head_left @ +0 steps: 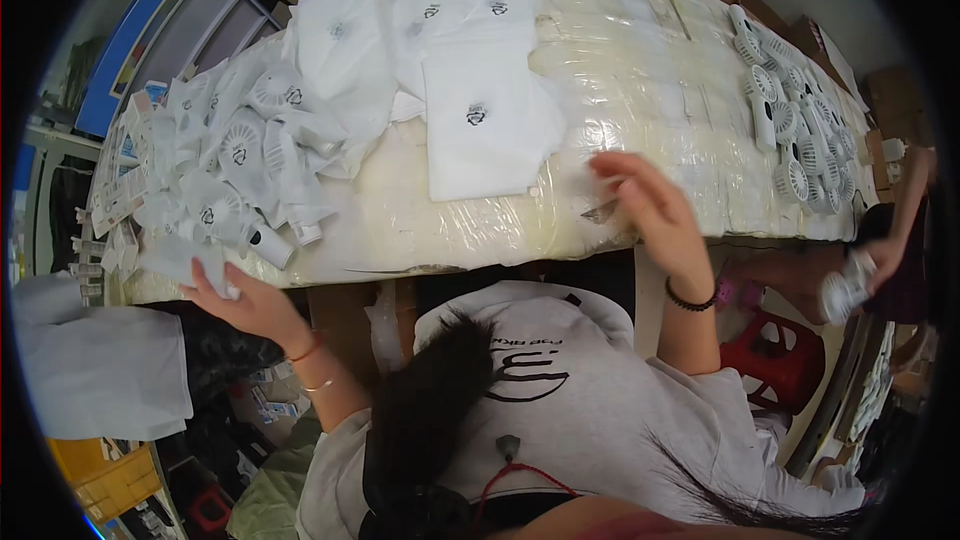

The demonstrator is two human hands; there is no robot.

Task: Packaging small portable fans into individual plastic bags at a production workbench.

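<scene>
My left hand [250, 308] is at the near left edge of the table, fingers spread, beside a pile of bagged fans. Its fingertips overlap a translucent white bag [180, 258]; no grip on it shows. Close by lies a white handheld fan [270, 248], its handle end out of its bag. My right hand [660, 225] hovers over the table's near middle, empty, fingers loosely bent and apart, the tips blurred. Ahead of it lies a stack of flat white bags [485, 155] with small dark prints. More bagged fans [240, 145] are heaped at left.
Several unbagged white fans [790, 120] are piled at the table's right end. The table [630, 70] is wrapped in shiny film. Small boxes [120, 190] line the far left. On the right, another person's hand [885, 258] holds a white fan near a red stool [775, 360].
</scene>
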